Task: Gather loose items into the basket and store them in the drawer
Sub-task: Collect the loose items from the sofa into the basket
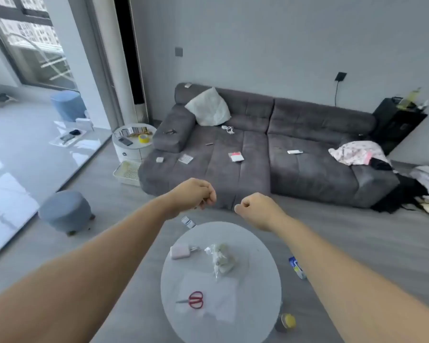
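**A:** ok so what's on the round table [263, 273] right now?

**B:** nearest edge has red scissors [193, 299] lying on some white paper. Further in there's a crinkly plastic bag [221, 258] and a pink pouch [180, 251] beside it. On the floor just past the table's far rim there's a small packet [188, 222].

**A:** and the hands?

**B:** both held out above the table's far side, apart from each other. Left hand [193, 195] and right hand [254, 206] are curled into loose fists, gripping nothing I can see.

**A:** basket?

**B:** well beyond the table, a pale basket [128, 172] sits on the floor against the grey sofa [307, 169]'s left end. Sofa seat's got loose bits scattered on it, like a pink-and-white packet [236, 156] and a white cable [228, 129].
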The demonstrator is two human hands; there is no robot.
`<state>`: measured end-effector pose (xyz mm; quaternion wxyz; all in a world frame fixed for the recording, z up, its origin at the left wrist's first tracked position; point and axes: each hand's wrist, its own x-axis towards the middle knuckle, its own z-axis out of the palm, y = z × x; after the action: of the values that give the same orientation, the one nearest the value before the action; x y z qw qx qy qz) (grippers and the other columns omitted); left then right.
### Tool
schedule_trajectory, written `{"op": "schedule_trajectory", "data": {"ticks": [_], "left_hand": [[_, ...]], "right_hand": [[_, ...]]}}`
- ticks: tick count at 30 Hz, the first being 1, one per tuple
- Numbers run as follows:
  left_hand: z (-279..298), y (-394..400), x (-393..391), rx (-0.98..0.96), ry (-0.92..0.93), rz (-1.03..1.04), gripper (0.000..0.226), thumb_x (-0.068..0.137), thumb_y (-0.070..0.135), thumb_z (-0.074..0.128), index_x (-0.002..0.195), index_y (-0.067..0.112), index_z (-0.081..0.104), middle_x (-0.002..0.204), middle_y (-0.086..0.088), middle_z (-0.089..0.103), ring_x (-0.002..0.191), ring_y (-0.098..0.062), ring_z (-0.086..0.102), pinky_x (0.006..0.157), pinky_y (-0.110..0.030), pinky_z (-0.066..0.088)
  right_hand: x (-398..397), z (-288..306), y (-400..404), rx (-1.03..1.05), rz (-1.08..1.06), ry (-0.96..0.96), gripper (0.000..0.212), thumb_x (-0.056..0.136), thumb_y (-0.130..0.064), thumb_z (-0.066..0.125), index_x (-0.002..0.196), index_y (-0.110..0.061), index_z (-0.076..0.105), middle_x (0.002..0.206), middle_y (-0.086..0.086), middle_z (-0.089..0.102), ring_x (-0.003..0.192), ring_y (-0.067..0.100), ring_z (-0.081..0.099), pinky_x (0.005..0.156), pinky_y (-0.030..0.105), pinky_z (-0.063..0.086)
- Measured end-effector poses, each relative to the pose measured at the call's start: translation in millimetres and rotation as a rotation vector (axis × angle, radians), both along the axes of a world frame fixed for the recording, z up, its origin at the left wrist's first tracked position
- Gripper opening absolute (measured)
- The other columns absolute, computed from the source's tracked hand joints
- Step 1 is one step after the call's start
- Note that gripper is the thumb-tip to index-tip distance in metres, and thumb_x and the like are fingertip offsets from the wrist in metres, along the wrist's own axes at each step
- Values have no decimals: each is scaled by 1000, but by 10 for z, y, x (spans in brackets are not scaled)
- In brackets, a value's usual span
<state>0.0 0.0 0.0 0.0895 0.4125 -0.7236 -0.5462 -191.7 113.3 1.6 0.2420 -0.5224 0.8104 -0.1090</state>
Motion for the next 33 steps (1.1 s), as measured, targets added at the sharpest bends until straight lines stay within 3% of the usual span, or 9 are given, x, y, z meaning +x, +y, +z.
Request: {"op": "schedule_trajectory", "data": {"ticks": [2,4,7,12,18,22,27,33], "left_hand": [[-191,17,153,44,11,104,35,92,4,43,74,16,69,78,1,72,64,-13,59,59,-27,40],[-357,94,315,98,15,217,35,91,-1,41,75,15,68,82,-1,73,63,-11,60,60,-26,41],[-615,202,603,185,55,404,33,92,-1,40,78,15,66,81,0,72,68,-14,59,61,-26,41],[-922,283,1132,250,110,690,31,92,1,38,85,13,65,69,-1,62,58,-15,51,58,-28,36],[-1198,114,2001,313,136,984,31,95,3,38,83,13,65,65,1,54,57,-15,48,59,-28,36],[-1415,-392,2639,354,200,1105,28,97,6,43,87,11,68,69,-1,56,56,-14,49,60,-28,38],[-1687,-1611,3743,380,205,1110,28,98,6,43,90,11,69,75,-4,60,59,-14,52,60,-26,39],[-1521,-2949,4722,366,110,1086,29,97,6,40,88,11,67,76,-4,63,64,-17,53,62,-27,40]], "right_hand": [[89,-269,-77,22,6,-72,39,95,-33,53,64,-15,40,60,1,45,63,25,40,57,36,31],[224,-475,-100,64,-8,-182,29,93,-30,50,73,-11,55,67,0,57,66,27,51,60,36,41],[517,-809,-216,111,50,-323,26,95,-16,45,85,-21,68,74,-5,62,66,20,57,58,30,42],[1131,-1185,-485,199,173,-443,35,92,-2,42,68,-18,62,50,-12,51,53,16,45,52,26,35],[1872,-1310,-924,299,258,-513,33,90,-6,37,69,-20,59,59,0,46,52,20,42,50,25,34],[2426,-1368,-1583,325,263,-523,34,90,-7,35,70,-19,60,64,4,44,52,20,41,53,27,37],[3483,-1632,-2868,338,141,-598,35,89,-5,35,71,-20,60,60,0,44,53,20,41,57,30,45],[4439,-1635,-4057,372,-24,-725,34,91,-2,31,79,-17,59,52,-3,44,51,18,46,58,31,50]]}}
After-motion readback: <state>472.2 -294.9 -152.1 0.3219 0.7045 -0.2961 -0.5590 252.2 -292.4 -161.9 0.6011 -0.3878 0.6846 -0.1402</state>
